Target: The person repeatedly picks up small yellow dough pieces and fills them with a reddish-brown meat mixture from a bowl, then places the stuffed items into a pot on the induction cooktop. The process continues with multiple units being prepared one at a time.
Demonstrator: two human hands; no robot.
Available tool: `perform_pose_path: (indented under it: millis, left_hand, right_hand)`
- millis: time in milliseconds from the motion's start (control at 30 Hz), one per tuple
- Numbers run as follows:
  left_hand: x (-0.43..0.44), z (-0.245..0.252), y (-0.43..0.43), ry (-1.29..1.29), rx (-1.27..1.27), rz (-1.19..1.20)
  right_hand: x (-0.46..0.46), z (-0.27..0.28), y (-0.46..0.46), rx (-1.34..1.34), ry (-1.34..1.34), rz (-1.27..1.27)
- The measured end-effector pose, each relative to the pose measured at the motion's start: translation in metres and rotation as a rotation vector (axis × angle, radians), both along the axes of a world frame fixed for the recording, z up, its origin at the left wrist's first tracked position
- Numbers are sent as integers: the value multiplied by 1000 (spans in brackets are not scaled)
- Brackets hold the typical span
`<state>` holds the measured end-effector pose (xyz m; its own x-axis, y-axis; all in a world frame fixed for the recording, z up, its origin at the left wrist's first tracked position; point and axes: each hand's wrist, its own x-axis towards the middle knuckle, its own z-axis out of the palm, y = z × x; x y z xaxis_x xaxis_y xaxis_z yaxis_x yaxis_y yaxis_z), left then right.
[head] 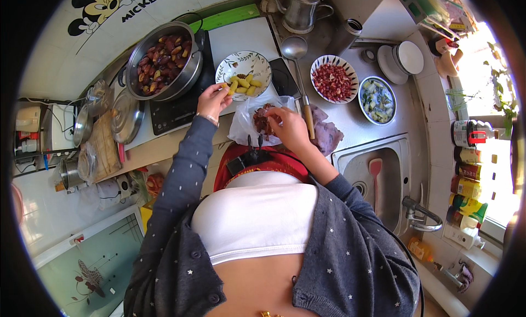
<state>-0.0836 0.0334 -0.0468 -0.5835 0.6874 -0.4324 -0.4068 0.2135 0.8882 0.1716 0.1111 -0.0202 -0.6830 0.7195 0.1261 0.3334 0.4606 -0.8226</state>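
My left hand (pixel 214 101) pinches a peeled yellow fruit (pixel 231 89) at the near left rim of a leaf-patterned bowl (pixel 243 58). Several more peeled yellow fruits (pixel 245 83) lie in that bowl. Over a white plastic bag (pixel 240 126) at the counter's front edge is my right hand (pixel 291 128), fingertips bent together above reddish-brown peels (pixel 261 119). Whether a peel is between those fingers is hidden. To the left, a steel pot (pixel 164 91) holds many dark red, date-like fruits (pixel 162 62), some with yellow patches.
A steel ladle (pixel 295 50) with a wooden handle lies right of the bowl, beside a crumpled purple cloth (pixel 326 132). Further right are a bowl of red seeds (pixel 333 80), a dish of chopped greenish pieces (pixel 377 100) and a sink (pixel 386 202). A metal kettle (pixel 302 11) stands behind.
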Motion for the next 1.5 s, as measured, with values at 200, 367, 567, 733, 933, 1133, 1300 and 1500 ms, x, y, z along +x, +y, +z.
perform_pose_path:
  millis: [200,367,567,733,933,1133,1300,1500]
  left_hand:
    - [-30,-42,40,1071,-180,-72]
    - [-10,-23,42,1310,-271,-136]
    - [5,52,13,1435,100,-133]
    - [-75,116,-16,1565,99,205]
    - [-192,112,-71,1493,-781,-133]
    - [-203,113,-63,1375,-1081,-293]
    - [-197,102,-48,1445,-1199,-335]
    - [-233,71,-60,1541,-931,-194]
  right_hand:
    - [1,6,-6,-20,-47,66]
    - [2,9,-4,-12,-39,27]
    - [2,8,6,-96,-220,9]
    - [4,-11,4,-15,-133,62]
    - [2,-11,4,-28,-111,104]
    - [5,-14,5,-42,-103,113]
    - [9,-14,6,-60,-99,97]
    - [9,-9,7,-62,-94,92]
